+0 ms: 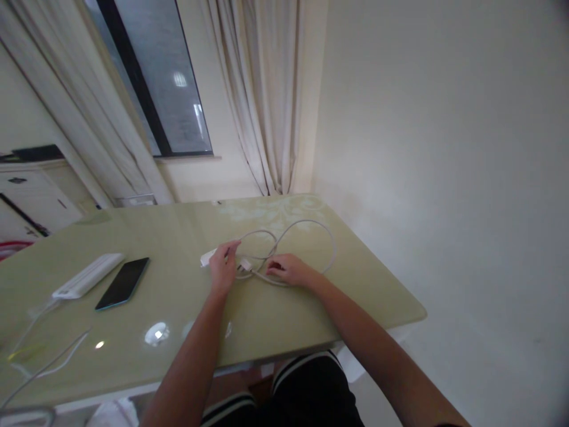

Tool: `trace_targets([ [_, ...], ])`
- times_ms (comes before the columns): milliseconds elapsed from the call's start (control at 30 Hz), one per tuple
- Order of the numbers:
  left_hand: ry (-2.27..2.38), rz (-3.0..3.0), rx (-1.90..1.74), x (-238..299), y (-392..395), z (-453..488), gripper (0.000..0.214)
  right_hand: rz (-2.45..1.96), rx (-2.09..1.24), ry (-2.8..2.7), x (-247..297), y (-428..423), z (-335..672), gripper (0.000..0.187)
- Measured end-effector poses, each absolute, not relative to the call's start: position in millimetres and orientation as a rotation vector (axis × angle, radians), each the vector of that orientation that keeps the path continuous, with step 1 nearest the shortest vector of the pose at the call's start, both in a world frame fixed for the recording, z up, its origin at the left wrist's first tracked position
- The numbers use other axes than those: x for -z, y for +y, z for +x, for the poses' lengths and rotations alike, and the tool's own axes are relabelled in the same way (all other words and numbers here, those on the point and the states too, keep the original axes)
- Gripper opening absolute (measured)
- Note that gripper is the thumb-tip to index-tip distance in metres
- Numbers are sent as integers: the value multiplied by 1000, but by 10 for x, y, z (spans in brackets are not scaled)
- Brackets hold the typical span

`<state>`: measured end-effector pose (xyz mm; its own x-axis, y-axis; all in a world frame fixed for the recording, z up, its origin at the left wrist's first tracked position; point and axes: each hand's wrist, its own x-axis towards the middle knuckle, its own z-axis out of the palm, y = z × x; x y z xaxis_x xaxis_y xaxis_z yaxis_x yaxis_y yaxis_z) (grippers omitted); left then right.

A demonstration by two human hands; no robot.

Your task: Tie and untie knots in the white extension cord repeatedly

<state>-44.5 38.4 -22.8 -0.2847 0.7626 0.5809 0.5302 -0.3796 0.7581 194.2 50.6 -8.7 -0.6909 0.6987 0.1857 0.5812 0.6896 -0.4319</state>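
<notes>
A white power strip (207, 258) lies on the table, mostly covered by my left hand (223, 265), whose fingers close over it. Its pale cord (331, 237) spreads over the tabletop in loose, crossing loops. Between my two hands lies the cord's white plug (244, 266), prongs pointing toward my left hand. My right hand (287, 268) rests on the loops just right of the plug, with curled fingers around a stretch of the cord; the fingertips are partly hidden.
A glossy pale-green table (284, 332) stands before me, its right side near a wall. To the left lie a dark phone (123, 283), a long white device (89, 276) with a cable, and another loose cable (57, 360). Curtains (262, 89) and a window (162, 71) are behind.
</notes>
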Motion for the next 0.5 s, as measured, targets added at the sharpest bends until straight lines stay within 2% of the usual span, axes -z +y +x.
trace_targets([
  [67,1497,1573,-1729,257,426,-465,39,-883,-554,-2573,124,449,1988,27],
  [167,1391,1391,-1708,283,459,-492,53,-815,-471,-2627,131,397,1964,16],
  [300,1495,1351,-1614,279,462,-547,47,-774,-292,-2560,40,415,1985,11],
  [500,1632,1579,-1430,247,392,-493,54,-887,-223,-2295,-100,446,2218,22],
])
